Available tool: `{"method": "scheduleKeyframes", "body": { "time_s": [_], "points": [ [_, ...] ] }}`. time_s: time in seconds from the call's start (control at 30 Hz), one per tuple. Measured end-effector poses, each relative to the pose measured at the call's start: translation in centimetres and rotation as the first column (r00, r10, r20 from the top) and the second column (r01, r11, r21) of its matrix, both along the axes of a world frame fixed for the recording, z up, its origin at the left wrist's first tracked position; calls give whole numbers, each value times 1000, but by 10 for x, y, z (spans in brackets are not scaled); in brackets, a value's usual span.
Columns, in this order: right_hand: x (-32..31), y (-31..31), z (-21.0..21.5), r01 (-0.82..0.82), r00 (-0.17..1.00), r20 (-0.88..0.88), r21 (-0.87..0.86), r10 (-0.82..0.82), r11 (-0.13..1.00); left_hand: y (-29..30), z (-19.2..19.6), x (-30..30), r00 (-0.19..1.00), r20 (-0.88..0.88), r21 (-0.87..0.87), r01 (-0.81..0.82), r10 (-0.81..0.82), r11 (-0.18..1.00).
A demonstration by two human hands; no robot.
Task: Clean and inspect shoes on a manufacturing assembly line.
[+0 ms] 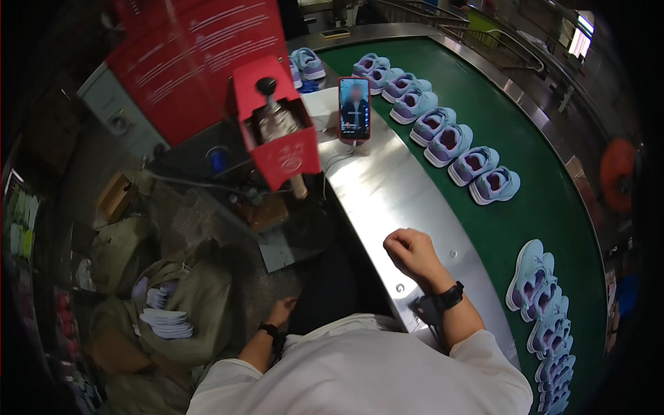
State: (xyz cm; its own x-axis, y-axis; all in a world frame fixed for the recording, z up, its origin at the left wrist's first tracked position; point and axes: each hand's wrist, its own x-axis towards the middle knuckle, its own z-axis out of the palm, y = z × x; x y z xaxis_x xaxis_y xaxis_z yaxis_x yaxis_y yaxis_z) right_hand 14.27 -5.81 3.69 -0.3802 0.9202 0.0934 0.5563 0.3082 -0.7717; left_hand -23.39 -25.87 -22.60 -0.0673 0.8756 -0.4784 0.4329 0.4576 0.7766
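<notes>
My right hand (413, 254) is curled into a loose fist above the bare metal edge (387, 200) of the conveyor, and nothing shows in it. Down beside my dark-clothed leg is my left hand (281, 311), its fingers mostly hidden against the leg. Light blue and lilac sneakers (448, 145) stand in a row on the green belt (484, 242), beyond my right hand. Another line of sneakers (543, 304) runs along the belt at the right. A phone (355, 109) in a red case stands upright on the metal edge, its screen lit.
A red machine (207, 62) with a box-shaped head (277, 131) stands at the upper left. Below it, on the floor side, an open sack (200, 297) holds white insoles (166, 323). A few more sneakers (307, 63) sit behind the phone. Another phone (335, 33) lies on the far rim.
</notes>
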Motion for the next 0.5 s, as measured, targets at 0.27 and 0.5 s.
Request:
{"method": "scheduleKeyframes", "body": {
  "time_s": [0.27, 0.5],
  "points": [
    [-18, -38, -13, 44, 999, -19, 91, -43, 995, -14, 37, -27, 983, 171, -191, -37, 70, 981],
    [-16, -36, -7, 86, 996, 30, 46, -87, 995, 87, 187, 55, 996, -2, 494, 78, -89, 866]
  ]
}}
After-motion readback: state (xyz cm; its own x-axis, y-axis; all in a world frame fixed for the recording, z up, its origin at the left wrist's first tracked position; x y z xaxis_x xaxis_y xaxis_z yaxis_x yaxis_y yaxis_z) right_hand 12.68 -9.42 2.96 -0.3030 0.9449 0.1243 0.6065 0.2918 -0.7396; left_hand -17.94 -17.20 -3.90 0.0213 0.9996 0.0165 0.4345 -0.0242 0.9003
